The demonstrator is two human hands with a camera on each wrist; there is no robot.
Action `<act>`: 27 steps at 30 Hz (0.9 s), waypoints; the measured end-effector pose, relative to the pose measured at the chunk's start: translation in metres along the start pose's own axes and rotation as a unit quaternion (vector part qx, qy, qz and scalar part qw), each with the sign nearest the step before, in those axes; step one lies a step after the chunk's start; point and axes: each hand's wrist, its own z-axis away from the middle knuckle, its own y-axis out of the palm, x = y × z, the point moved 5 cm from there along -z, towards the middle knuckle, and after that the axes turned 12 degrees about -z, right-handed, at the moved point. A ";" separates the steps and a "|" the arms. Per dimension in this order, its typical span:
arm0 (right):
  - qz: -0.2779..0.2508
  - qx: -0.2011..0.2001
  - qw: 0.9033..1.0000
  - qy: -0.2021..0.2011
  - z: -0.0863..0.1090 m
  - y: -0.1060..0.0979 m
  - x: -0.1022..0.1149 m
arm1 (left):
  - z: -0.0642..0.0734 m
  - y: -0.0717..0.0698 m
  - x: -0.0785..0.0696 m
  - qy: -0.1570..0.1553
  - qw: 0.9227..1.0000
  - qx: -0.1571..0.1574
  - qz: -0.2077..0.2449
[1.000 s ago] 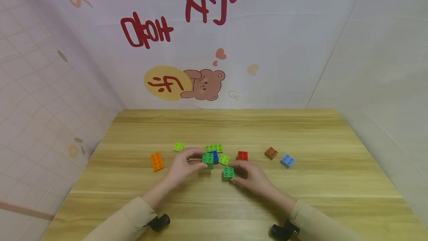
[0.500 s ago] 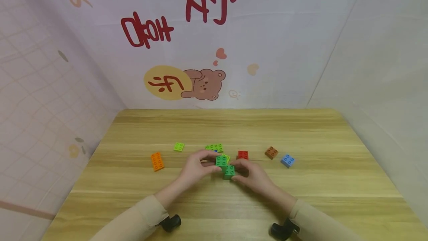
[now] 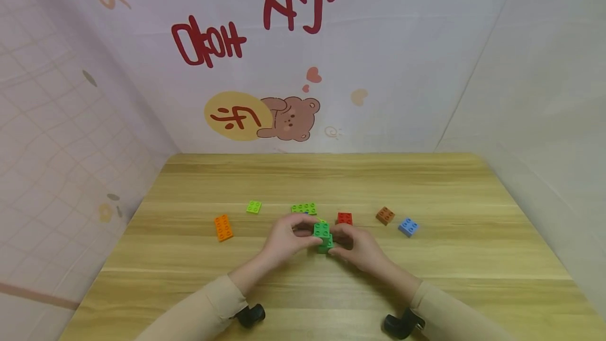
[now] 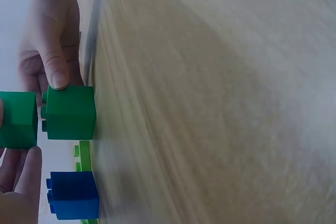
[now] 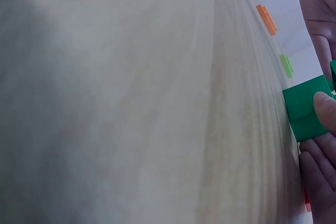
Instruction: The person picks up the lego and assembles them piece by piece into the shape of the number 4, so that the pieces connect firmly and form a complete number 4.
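My left hand (image 3: 287, 237) pinches a green building brick (image 3: 321, 231) between thumb and fingers. It hangs just above a second green brick (image 3: 325, 249), and the left wrist view shows a small gap between them. That second brick (image 4: 71, 113) rests on the table with its studs up, and my right hand (image 3: 361, 250) grips it from the right. In the left wrist view, a blue brick (image 4: 76, 195) stands beside it. Behind my left hand, in the head view, most of the blue brick is hidden. A small lime brick close behind the green ones is mostly covered too.
Across the wooden table (image 3: 426, 288) lie an orange brick (image 3: 223, 228), a small lime brick (image 3: 254, 207), a long lime brick (image 3: 303, 209), a red brick (image 3: 345, 218), a brown brick (image 3: 385, 216) and a light blue brick (image 3: 408, 227). A printed cloth (image 3: 393, 57) hangs behind.
My left hand has carried its green brick rightward, from in front of the blue brick to above the other green brick. My right hand has stayed almost in place, holding the lower brick.
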 end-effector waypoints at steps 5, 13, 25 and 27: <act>-0.007 0.000 1.000 0.005 0.000 0.000 -0.001 | 0.000 0.001 0.002 -0.014 1.000 0.000 -0.002; -0.017 -0.002 1.000 -0.003 0.000 0.000 -0.004 | -0.003 0.005 0.002 -0.012 1.000 -0.001 -0.019; -0.014 -0.006 1.000 -0.004 0.000 -0.001 -0.005 | -0.005 0.010 0.001 -0.001 1.000 0.003 -0.023; -0.015 -0.006 1.000 -0.004 0.000 -0.001 -0.005 | -0.006 0.010 0.002 -0.001 1.000 0.003 -0.022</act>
